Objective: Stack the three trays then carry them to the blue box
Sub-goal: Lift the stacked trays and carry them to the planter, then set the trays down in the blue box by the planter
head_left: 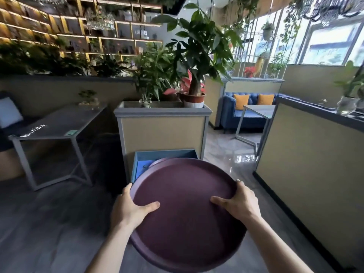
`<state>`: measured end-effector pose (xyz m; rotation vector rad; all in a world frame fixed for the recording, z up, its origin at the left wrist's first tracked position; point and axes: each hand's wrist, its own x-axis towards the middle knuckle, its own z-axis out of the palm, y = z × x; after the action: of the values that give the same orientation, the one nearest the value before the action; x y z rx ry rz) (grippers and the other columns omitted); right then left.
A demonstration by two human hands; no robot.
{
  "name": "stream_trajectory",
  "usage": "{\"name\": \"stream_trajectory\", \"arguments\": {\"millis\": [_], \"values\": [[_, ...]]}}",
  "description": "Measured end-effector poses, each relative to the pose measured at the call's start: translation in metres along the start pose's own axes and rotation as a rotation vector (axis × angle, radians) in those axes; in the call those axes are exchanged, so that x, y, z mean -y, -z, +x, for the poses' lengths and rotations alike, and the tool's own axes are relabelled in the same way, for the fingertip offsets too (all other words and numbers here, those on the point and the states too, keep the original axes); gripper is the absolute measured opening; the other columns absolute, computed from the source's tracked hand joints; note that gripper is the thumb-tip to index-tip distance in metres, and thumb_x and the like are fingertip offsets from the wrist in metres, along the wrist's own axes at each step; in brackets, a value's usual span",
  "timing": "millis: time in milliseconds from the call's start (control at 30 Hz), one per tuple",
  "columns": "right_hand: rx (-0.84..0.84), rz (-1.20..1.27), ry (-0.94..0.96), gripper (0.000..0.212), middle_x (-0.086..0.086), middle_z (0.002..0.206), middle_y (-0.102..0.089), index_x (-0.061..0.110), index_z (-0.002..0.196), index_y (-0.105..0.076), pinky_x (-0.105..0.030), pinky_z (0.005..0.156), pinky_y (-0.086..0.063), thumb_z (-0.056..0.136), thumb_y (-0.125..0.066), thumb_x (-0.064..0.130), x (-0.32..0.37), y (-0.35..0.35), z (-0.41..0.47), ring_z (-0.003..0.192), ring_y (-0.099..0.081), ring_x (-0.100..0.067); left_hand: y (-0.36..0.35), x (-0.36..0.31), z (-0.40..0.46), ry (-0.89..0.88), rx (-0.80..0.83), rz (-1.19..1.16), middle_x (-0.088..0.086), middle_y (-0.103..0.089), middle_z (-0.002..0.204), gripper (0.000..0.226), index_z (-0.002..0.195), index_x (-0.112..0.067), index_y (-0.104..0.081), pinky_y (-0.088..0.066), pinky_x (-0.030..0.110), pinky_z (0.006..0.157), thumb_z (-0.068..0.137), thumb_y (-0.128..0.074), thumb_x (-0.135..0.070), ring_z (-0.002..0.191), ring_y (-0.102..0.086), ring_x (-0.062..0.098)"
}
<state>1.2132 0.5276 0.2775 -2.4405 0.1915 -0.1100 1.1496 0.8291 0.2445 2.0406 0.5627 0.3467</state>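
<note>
I hold a stack of round dark purple trays [185, 209] in front of me, tilted slightly. A lower tray's rim peeks out at the stack's far left edge. My left hand [132, 209] grips the left rim with its thumb on the top tray. On the right rim my right hand [239, 201] grips the same way. The blue box [137, 166] stands open on the floor just beyond the trays, against a planter; the trays hide its near right part.
A beige planter box [161, 127] with potted plants stands behind the blue box. A grey table [59, 125] is to the left. A beige partition [309, 160] runs along the right. A blue sofa [248, 113] sits farther back.
</note>
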Motion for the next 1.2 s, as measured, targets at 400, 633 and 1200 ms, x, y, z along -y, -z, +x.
{"name": "stream_trajectory", "arguments": {"millis": [400,633,1200], "values": [[0.076,0.009,0.057,0.091,-0.008,0.114,-0.064,0.017,0.116,-0.053,-0.043,0.089,-0.054,0.048,-0.086,0.067,0.013,-0.021,0.187,0.110,-0.062,-0.033,-0.081,-0.050,0.129,0.069,-0.074,0.064,0.007,-0.045,0.153,0.130,0.154,-0.023,-0.031,-0.043,0.045,0.106,0.045,-0.093,-0.058,0.136,-0.048,0.031],[0.117,-0.010,0.049,0.091,-0.007,0.114,-0.066,0.016,0.115,-0.052,-0.043,0.087,-0.055,0.048,-0.085,0.067,0.029,-0.074,0.268,0.108,-0.063,-0.032,-0.112,-0.036,0.210,0.123,-0.084,0.059,0.007,-0.046,0.152,0.129,0.153,-0.022,-0.031,-0.043,0.044,0.105,0.046,-0.094,-0.055,0.135,-0.049,0.031],[0.256,-0.052,-0.087,0.097,-0.009,0.129,-0.062,0.020,0.136,-0.044,-0.040,0.094,-0.050,0.057,-0.090,0.053,0.066,-0.271,0.451,0.120,-0.058,-0.034,-0.185,0.058,0.455,0.297,-0.040,0.160,0.006,-0.048,0.148,0.120,0.149,-0.025,-0.033,-0.047,0.044,0.095,0.048,-0.094,-0.048,0.127,-0.054,0.031]]}}
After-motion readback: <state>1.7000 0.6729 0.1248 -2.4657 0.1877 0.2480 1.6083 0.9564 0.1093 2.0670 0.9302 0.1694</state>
